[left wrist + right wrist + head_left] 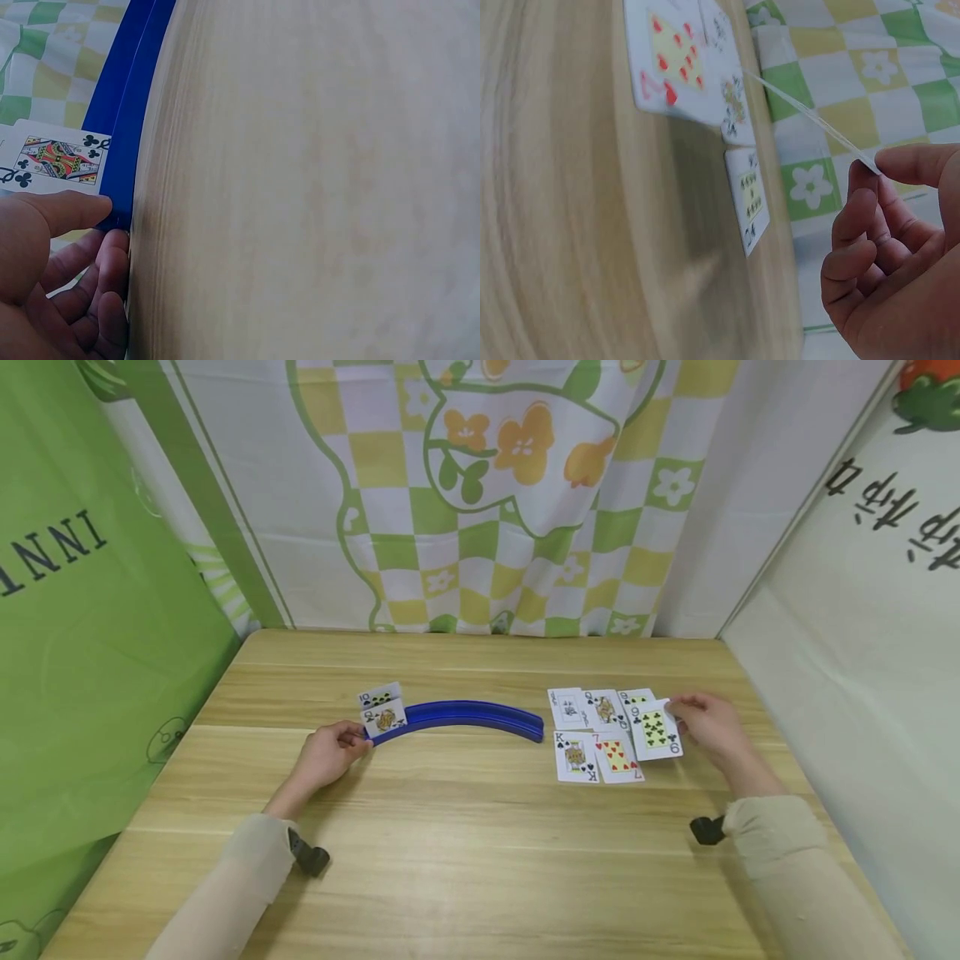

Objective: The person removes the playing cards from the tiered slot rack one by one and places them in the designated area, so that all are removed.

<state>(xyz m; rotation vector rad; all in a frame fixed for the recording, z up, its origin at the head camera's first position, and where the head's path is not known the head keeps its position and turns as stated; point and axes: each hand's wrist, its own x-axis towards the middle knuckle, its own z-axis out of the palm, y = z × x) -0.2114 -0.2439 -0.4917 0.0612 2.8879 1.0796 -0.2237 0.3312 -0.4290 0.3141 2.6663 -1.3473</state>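
Note:
My left hand (328,756) grips the left end of a curved blue card holder (472,712), the thumb on one side of it and curled fingers (112,262) at the other. In that end stand a queen of clubs (386,720) and, behind it, a black ten (380,696). Between thumb and fingertips, my right hand (708,728) pinches one corner of a nine of clubs (654,729), raised and tilted above the table. The right wrist view shows this card (817,116) nearly edge-on. It partly covers a black-suited card (637,698) lying beneath it.
Face up right of the holder lie a joker (568,708), a queen (604,710), a king of spades (576,757) and a seven of hearts (618,757), some overlapping. A patterned curtain (510,568) hangs behind the wooden table (480,860); cloth walls flank both sides.

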